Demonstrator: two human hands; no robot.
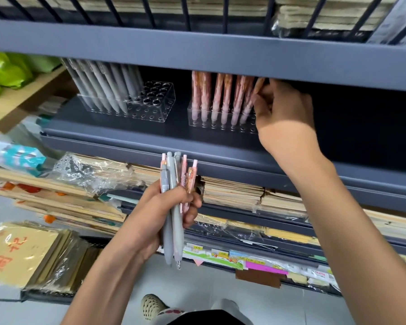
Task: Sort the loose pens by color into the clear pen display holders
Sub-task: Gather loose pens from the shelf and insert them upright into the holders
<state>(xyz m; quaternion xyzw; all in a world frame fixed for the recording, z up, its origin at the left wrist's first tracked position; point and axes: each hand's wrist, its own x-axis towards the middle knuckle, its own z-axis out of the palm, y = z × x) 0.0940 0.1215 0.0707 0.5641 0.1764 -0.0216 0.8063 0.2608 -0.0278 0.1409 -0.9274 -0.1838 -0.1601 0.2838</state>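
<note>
My left hand [164, 207] grips a bundle of loose pens [174, 198], grey ones and pink patterned ones, below the shelf. On the dark shelf stand two clear holders. The left holder [155, 102] has several grey pens [103, 85] at its left end and open holes on the right. The right holder [220, 118] carries several pink patterned pens [220, 95]. My right hand [281, 109] pinches one pink pen [256, 90] at the right end of that row; its lower tip is hidden by my fingers.
The grey shelf edge [197, 146] juts out in front of the holders, and the upper shelf lip [220, 57] hangs low over the pen tops. Wrapped notebook stacks [232, 191] fill the lower shelves. Green bags [2, 71] lie at the left.
</note>
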